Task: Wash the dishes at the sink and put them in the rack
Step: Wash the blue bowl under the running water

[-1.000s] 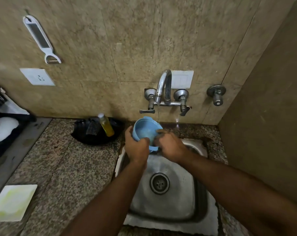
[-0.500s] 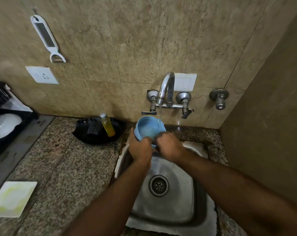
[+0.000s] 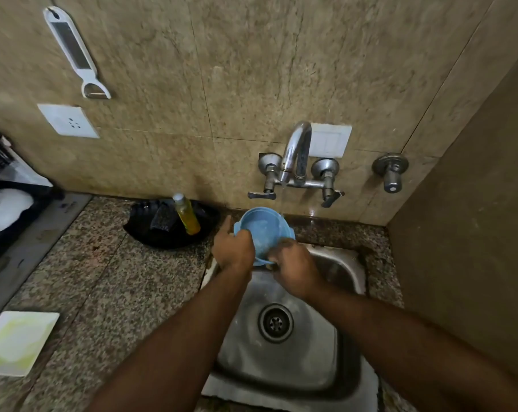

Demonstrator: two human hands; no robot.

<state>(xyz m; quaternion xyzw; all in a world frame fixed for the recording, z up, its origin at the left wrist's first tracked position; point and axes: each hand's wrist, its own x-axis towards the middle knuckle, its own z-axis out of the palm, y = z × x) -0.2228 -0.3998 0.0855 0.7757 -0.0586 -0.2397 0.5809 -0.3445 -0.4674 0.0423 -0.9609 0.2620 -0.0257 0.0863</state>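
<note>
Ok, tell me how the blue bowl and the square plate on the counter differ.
The blue bowl is round and deep; the square plate is flat, white with yellow-green marks. The bowl is held tilted over the sink under the tap by the left hand and right hand; the plate lies untouched on the counter. Neither is in the rack.

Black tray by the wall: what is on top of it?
On the black tray stand a yellow liquid bottle and a dark scrubber-like block. Anything behind them is too dark to tell.
</note>
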